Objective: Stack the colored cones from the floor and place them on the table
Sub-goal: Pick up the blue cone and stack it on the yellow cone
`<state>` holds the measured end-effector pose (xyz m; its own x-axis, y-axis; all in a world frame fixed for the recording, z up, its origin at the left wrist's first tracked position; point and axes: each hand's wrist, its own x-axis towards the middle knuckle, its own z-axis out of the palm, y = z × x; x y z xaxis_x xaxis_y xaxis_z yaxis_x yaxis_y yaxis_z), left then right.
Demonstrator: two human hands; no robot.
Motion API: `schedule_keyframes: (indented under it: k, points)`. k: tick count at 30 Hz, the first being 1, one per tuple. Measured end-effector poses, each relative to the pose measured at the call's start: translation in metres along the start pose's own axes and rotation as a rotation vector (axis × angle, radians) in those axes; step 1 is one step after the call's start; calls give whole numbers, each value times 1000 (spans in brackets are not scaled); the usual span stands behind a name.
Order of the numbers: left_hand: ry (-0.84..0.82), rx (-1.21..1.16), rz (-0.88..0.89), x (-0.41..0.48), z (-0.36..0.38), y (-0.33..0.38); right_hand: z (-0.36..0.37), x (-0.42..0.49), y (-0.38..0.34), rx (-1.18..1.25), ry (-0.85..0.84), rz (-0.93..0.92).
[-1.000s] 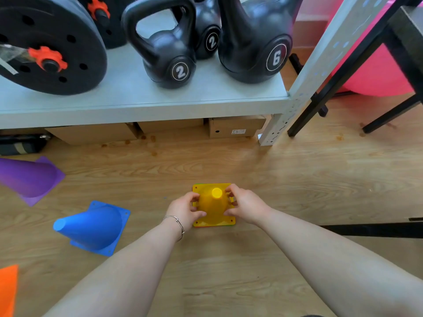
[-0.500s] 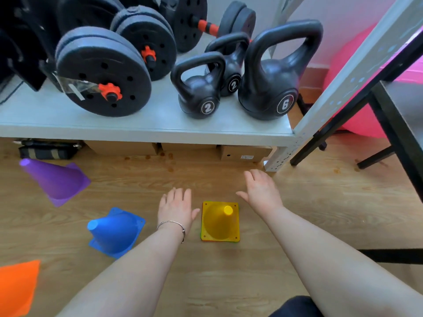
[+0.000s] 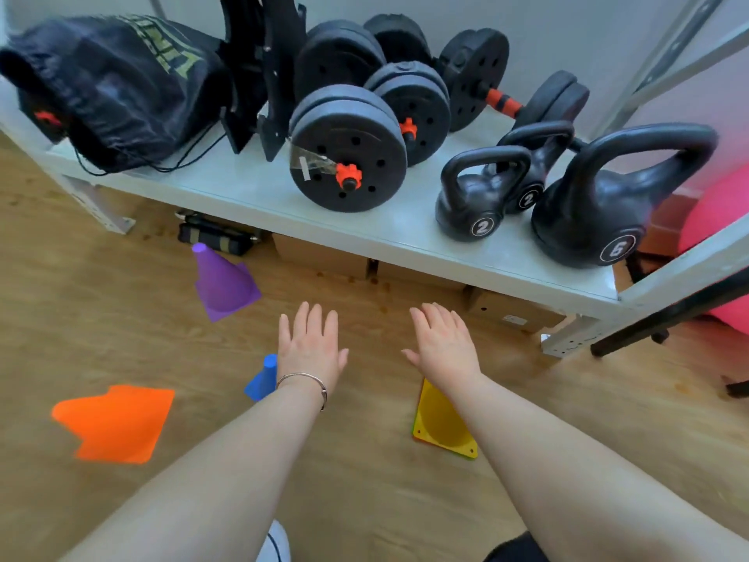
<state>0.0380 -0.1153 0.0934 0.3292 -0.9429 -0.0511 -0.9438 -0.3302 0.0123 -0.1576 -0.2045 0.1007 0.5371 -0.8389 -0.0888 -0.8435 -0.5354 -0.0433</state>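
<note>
Both hands, left hand [image 3: 310,350] and right hand [image 3: 444,350], have let go of the yellow cone [image 3: 439,423] at lower right; fingers spread, 0 cones held.

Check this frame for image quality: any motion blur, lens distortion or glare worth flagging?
Head view: motion blur smears the orange cone and the floor; the weights on the shelf are sharper. Wide-angle lens bows the shelf edge and tilts the uprights. Soft daylight, faint sheen on the shelf top, no harsh glare.

I count four cones on the floor: purple [image 3: 222,283], blue [image 3: 261,379], orange [image 3: 115,421], yellow [image 3: 439,423]. On the shelf [image 3: 251,184]: three kettlebells [image 3: 474,196], one black bag [image 3: 109,91], perhaps three dumbbells [image 3: 348,156], overlapping. Two open hands [image 3: 312,350].
</note>
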Motion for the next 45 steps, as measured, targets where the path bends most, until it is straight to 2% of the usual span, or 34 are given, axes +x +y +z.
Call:
schedule_keyframes:
  k: [8,14,20,26,31,34,39,45]
  points:
    - [71,-44,-217,-23,11,-87,20,23,-70,-3,-59,-142]
    - [107,-126,-221,-49,34,-126,39,27,-108,4,-108,-226]
    - [-74,-111,-203,-65,72,-150,70,39,-131,-12,-194,-289]
    - [-166,-153,-194,-60,106,-146,99,59,-144,-43,-300,-304]
    - [-232,-266,-316,-58,132,-141,113,75,-147,-20,-427,-282]
    - [-290,-342,-331,-57,144,-134,122,80,-147,-6,-471,-316]
    - [-301,-465,-362,-51,152,-130,130,83,-145,184,-589,-270]
    - [-259,-599,-369,-46,143,-126,127,75,-131,316,-547,-209]
